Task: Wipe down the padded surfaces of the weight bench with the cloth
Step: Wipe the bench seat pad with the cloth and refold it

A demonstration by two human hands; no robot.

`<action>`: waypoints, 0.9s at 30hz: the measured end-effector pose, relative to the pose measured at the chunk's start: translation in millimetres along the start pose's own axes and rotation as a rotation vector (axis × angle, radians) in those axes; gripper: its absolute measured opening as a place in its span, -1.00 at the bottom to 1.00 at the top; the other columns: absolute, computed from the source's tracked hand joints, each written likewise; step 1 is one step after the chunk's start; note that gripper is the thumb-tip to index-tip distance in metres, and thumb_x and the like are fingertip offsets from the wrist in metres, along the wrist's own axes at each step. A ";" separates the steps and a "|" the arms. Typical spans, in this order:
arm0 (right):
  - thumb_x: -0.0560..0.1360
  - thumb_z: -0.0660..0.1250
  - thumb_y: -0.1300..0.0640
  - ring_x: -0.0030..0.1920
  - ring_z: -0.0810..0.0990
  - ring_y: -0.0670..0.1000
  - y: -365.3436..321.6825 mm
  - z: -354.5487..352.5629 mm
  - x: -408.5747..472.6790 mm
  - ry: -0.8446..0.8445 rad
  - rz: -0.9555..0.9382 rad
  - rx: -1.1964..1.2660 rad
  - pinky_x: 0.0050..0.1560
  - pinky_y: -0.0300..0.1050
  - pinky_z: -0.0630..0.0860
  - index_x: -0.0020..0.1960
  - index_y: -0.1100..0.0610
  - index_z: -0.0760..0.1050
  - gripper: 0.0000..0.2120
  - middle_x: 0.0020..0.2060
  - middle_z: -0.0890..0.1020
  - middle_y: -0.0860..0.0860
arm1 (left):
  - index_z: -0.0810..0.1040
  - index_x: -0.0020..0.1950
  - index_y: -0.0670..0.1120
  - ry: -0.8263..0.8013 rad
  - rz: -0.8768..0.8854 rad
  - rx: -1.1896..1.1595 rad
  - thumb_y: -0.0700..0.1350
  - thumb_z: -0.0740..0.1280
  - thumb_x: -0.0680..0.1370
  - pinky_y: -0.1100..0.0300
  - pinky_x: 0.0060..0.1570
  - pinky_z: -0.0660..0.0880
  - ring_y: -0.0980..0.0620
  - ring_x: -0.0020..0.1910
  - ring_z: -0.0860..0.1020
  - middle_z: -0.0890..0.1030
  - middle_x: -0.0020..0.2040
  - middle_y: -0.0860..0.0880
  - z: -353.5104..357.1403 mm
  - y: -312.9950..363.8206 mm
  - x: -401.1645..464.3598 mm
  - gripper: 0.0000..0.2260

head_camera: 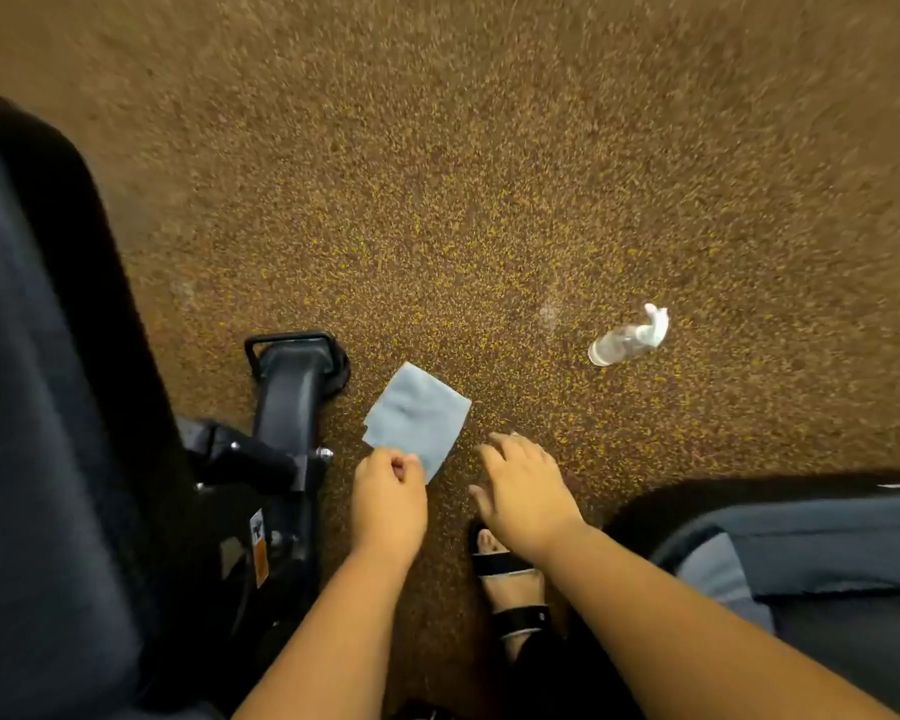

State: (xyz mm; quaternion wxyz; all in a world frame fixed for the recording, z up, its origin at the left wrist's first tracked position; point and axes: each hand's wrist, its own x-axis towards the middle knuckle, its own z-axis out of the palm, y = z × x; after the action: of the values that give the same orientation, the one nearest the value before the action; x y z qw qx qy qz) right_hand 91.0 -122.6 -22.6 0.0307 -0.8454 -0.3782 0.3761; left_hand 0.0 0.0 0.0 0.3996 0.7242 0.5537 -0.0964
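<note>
This looks like a gym or home workout room. Speckled brown-and-yellow rubber flooring (489, 174) fills most of the frame. At the left edge stands a weight bench (37, 407) with dark padding, its black metal frame (287, 407) and foot resting on the floor at lower left. Another dark pad (827, 543) shows at lower right.

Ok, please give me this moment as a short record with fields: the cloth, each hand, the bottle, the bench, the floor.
cloth: pale blue cloth, folded, near the speckled floor, one corner pinched
left hand: left hand pinches the cloth's near corner
right hand: right hand open, fingers spread, holds nothing, right of the cloth
bottle: clear spray bottle on the floor, apart from both hands
bench: dark padded bench at left, black frame beside it
floor: brown speckled floor
</note>
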 end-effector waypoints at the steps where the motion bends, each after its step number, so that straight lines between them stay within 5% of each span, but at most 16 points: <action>1: 0.59 0.17 -0.08 0.44 0.26 0.13 2.4 12.2 17.5 0.013 0.028 0.072 0.42 0.08 0.24 0.45 0.08 0.26 -0.52 0.43 0.33 0.07 | 0.47 -0.18 -0.14 0.058 -0.009 -0.024 -0.19 0.25 0.59 0.19 -0.17 0.26 -0.09 -0.14 0.47 0.53 -0.11 -0.14 8.9 -4.7 14.6 -0.85; 4: 0.58 0.21 -0.08 0.32 0.40 0.17 7.1 33.5 64.0 0.044 0.183 0.325 0.30 0.10 0.39 0.42 0.12 0.29 -0.52 0.32 0.41 0.12 | 0.55 -0.02 -0.17 0.241 -0.114 -0.031 -0.21 0.26 0.55 0.07 -0.02 0.37 -0.20 0.02 0.49 0.52 0.09 -0.22 26.5 -19.3 60.0 -0.91; 6: 0.57 0.24 -0.09 0.33 0.41 0.20 7.8 50.1 88.2 0.053 0.334 0.553 0.31 0.08 0.40 0.46 0.18 0.25 -0.44 0.34 0.42 0.17 | 0.52 0.18 -0.17 0.299 -0.168 0.005 -0.18 0.29 0.54 0.02 0.17 0.35 -0.25 0.20 0.44 0.47 0.24 -0.23 32.2 -30.5 82.4 -0.77; 12: 0.55 0.28 -0.14 0.29 0.48 0.16 6.4 80.2 124.6 -0.016 0.571 1.006 0.25 -0.03 0.43 0.47 0.18 0.28 -0.38 0.34 0.48 0.12 | 0.18 0.55 -0.09 0.114 -0.374 -0.101 -0.03 0.26 0.58 -0.04 0.37 0.33 -0.21 0.41 0.33 0.30 0.49 -0.17 48.4 -54.4 121.8 -0.44; 16: 0.52 0.34 -0.08 -0.08 0.55 0.07 6.8 90.0 123.8 0.116 0.545 1.039 -0.09 -0.06 0.47 0.12 0.12 0.52 -0.69 0.03 0.63 0.08 | 0.48 0.33 -0.12 0.133 -0.337 -0.194 -0.11 0.31 0.56 0.04 0.20 0.47 -0.16 0.18 0.52 0.56 0.25 -0.13 51.7 -59.7 125.8 -0.66; 18: 0.51 0.36 -0.06 -0.10 0.57 0.09 7.3 92.2 122.6 0.184 0.523 0.923 -0.10 -0.05 0.48 -0.02 0.09 0.54 -0.79 -0.05 0.62 0.06 | 0.59 0.10 -0.08 0.193 -0.297 -0.165 -0.14 0.35 0.52 0.01 0.11 0.53 -0.15 0.06 0.57 0.64 0.06 -0.10 50.2 -64.4 125.6 -0.84; 21: 0.49 0.35 -0.11 0.04 0.56 0.10 3.5 90.7 118.6 0.269 0.481 0.791 0.04 -0.01 0.52 0.05 0.05 0.58 -0.74 0.03 0.59 0.02 | 0.56 -0.12 -0.03 0.256 -0.257 -0.170 -0.18 0.37 0.49 0.04 0.03 0.55 -0.15 -0.02 0.59 0.60 -0.20 -0.01 46.5 -63.1 120.5 -0.95; 27: 0.45 0.30 -0.11 -0.11 0.56 0.10 -17.5 55.8 77.6 0.380 0.336 0.815 -0.08 -0.01 0.48 -0.18 0.05 0.49 -0.78 -0.17 0.59 0.04 | 0.59 -0.05 -0.09 0.289 -0.276 -0.236 -0.22 0.36 0.50 0.13 -0.07 0.47 -0.15 -0.11 0.56 0.61 -0.13 -0.08 27.8 -45.1 88.6 -0.93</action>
State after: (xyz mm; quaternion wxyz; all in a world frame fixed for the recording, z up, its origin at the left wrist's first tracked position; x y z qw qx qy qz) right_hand 77.0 -71.8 -104.1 0.3670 -0.8676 -0.0457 0.3325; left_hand 1.4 48.2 -91.3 0.3811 0.5962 0.7063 0.0200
